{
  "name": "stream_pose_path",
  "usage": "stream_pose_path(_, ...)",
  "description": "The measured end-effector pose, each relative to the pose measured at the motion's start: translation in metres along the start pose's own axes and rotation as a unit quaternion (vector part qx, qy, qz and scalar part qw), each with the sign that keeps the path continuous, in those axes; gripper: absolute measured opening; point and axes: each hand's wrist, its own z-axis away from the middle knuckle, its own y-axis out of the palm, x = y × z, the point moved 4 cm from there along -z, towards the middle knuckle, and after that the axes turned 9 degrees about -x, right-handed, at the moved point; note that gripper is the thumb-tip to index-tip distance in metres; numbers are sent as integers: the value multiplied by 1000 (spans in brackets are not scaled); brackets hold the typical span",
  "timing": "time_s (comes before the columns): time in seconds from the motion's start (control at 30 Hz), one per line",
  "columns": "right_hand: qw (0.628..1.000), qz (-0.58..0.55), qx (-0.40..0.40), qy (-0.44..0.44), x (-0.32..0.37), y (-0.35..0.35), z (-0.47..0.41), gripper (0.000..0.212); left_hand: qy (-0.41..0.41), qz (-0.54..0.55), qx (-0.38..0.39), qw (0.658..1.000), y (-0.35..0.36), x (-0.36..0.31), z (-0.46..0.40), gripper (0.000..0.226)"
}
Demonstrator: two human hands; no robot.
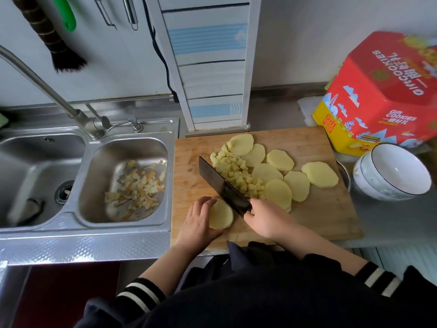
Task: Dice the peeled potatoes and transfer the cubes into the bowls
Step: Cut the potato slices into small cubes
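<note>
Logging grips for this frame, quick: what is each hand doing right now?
Left hand: open, fingers resting flat on a potato slice on the cutting board.
Right hand: closed around the cleaver handle.

Knife (222, 185) handle is fully hidden inside the right hand (267, 218). Part of the potato slice (221, 214) near the board's front edge is covered by the left hand (196, 221). The cookie box (383, 91) is cut off by the right edge of the frame. A dark object (33, 207) in the left sink basin (30, 162) is blurred and cannot be identified; the basin runs past the left edge. The brush (54, 41) handle is cut off at the top.
</note>
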Motion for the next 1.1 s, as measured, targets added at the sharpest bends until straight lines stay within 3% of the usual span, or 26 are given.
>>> stream_pose_path(0.2,999,5,-18,-27,5,-4,1,26,-57,-29,-40,997,7,-13,4,85)
stream_pose_path(0.33,999,14,-12,-43,7,-7,-1,18,-83,-48,-58,994,10,-19,5,84)
stream_pose_path(0.63,998,61,12,-25,10,-1,1,16,-2,-121,-58,991,8,-15,1,86)
stream_pose_path(0.7,999,49,-9,-19,8,-2,0,20,41,-132,-88,987,5,-20,3,71)
stream_pose_path(0.8,998,46,-44,-31,5,-4,3,21,125,-125,-132,975,6,-27,5,26)
stream_pose_path(1.1,992,90,-29,-86,10,-4,29,19,130,-150,-95,975,13,-20,-4,23)
